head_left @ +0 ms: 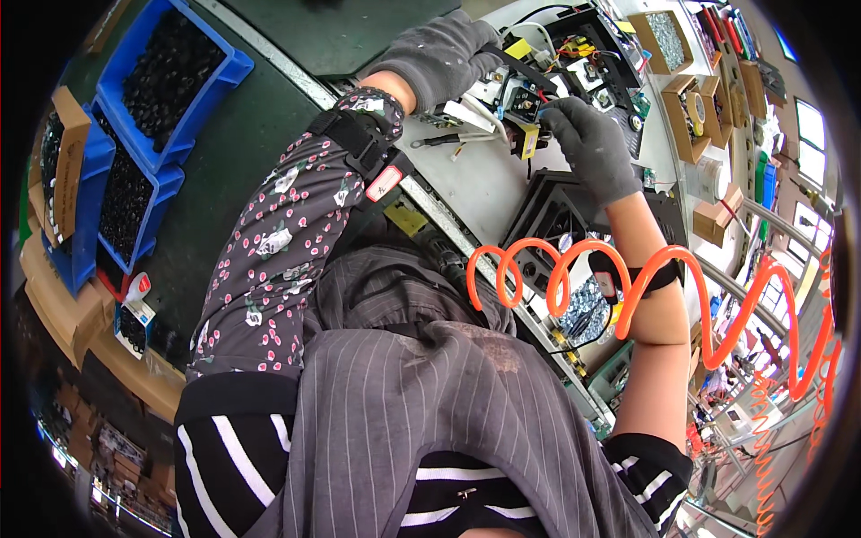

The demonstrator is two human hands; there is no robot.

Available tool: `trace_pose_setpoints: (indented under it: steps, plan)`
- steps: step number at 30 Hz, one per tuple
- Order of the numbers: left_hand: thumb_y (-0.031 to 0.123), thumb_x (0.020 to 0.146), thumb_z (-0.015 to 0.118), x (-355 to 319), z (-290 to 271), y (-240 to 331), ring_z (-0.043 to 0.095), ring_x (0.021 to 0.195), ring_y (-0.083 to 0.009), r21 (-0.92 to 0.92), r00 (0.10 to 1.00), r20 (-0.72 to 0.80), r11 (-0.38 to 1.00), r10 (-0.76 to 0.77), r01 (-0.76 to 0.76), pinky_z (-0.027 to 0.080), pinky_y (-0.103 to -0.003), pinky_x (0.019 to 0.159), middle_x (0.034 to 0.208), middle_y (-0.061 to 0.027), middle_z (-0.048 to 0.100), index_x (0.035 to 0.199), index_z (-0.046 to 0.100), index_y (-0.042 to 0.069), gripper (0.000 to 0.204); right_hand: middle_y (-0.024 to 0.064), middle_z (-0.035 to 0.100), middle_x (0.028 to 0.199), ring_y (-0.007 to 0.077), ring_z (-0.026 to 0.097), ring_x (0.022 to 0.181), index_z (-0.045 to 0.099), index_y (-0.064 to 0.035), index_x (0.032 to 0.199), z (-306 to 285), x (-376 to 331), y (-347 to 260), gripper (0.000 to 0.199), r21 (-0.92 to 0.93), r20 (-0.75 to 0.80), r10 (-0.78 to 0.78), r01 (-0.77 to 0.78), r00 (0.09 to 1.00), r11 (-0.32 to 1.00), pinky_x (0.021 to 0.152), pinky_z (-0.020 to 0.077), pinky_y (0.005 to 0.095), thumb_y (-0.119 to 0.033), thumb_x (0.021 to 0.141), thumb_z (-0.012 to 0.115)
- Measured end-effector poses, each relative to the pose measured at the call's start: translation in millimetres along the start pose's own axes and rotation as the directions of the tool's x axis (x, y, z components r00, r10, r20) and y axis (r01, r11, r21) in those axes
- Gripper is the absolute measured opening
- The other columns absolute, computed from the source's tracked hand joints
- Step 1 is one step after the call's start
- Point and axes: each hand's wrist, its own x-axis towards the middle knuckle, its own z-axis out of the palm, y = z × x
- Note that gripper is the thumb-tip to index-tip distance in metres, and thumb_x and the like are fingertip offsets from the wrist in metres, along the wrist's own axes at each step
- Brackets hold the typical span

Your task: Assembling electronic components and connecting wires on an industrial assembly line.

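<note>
My left hand (441,65), in a dark grey glove, is closed at the near left of an open electrical unit (574,67). A black cable-like strip (522,68) runs from its fingers toward my right hand. My right hand (592,148), gloved alike, is bent over the unit's near side with thumb and fingertips pinched together; whatever is between them is too small to make out. Around the fingertips are a small dark component block (523,103), yellow-labelled parts and thin wires. A thick white lead (448,139) with a dark metal lug sticks out toward me.
An orange coiled hose (556,269) stretches across my right forearm. Black framed housings (556,211) lie near that wrist. Blue bins (235,67) of small black parts stand at left. Cardboard boxes (686,117) with parts line the bench's right side. The bench's metal edge (439,206) runs diagonally before me.
</note>
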Motion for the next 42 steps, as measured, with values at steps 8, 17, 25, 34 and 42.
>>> trace_pose_setpoints:
  steps: [8, 17, 25, 34, 42]
  plan:
    - [0.036, 0.087, 0.052, -2, 13, -2, 0.055, 0.096, -0.0304, -0.06, 0.997, 0.02, 0.996, -0.071, 0.072, 0.043, -0.041, 0.083, 0.1, -0.0145, 0.055, 0.105, 0.057, 0.012, 0.031, 0.0184, 0.06, 0.073, 0.0369, 0.058, 0.07, 0.057, -0.0037, 0.087, 8, 3, -2, 0.023, -0.219, -0.033, -0.198, 0.186, 0.98, 0.958, 0.062, 0.0448, 0.0447, -0.026, 0.088, 0.051]
    - [0.035, 0.085, 0.058, 0, 22, 6, 0.054, 0.095, -0.0289, -0.065, 0.995, 0.052, 0.994, -0.088, 0.091, 0.043, -0.04, 0.08, 0.098, -0.0116, 0.054, 0.106, 0.059, 0.015, 0.029, 0.0163, 0.054, 0.065, 0.0357, 0.056, 0.065, 0.05, -0.0042, 0.081, 16, -9, 2, 0.018, -0.488, 0.043, -0.301, 0.283, 0.953, 0.826, 0.059, 0.0441, 0.0457, -0.021, 0.087, 0.051]
    - [0.028, 0.083, 0.061, -2, 46, 0, 0.055, 0.094, -0.0276, -0.194, 0.996, -0.058, 0.98, -0.067, 0.054, 0.043, -0.037, 0.082, 0.098, -0.0115, 0.055, 0.107, 0.058, 0.015, 0.027, 0.0173, 0.057, 0.069, 0.037, 0.058, 0.069, 0.052, -0.003, 0.08, 15, -14, -4, 0.021, -0.446, 0.026, -0.265, 0.248, 0.964, 0.86, 0.063, 0.0455, 0.0462, -0.023, 0.086, 0.049]
    - [0.036, 0.063, 0.077, -26, 46, 0, 0.034, 0.124, -0.0348, -0.408, 0.997, 0.056, 0.909, -0.061, 0.079, 0.029, -0.039, 0.105, 0.131, -0.0205, 0.034, 0.136, 0.024, 0.011, 0.093, 0.0084, 0.058, 0.086, 0.0263, 0.058, 0.091, 0.055, -0.0157, 0.107, 15, -18, -30, 0.026, -0.574, 0.176, -0.339, 0.376, 0.924, 0.727, 0.071, 0.0498, 0.0379, -0.016, 0.081, 0.053]
    - [0.015, 0.068, 0.063, -30, 50, 5, 0.033, 0.125, -0.0332, -0.472, 0.989, 0.07, 0.87, -0.128, 0.146, 0.028, -0.036, 0.106, 0.131, -0.0181, 0.036, 0.134, 0.028, 0.009, 0.075, 0.0106, 0.06, 0.084, 0.0274, 0.061, 0.082, 0.061, -0.0102, 0.089, 12, 1, -28, 0.015, -0.542, 0.267, -0.423, 0.498, 0.866, 0.677, 0.066, 0.0507, 0.0385, -0.02, 0.08, 0.053]
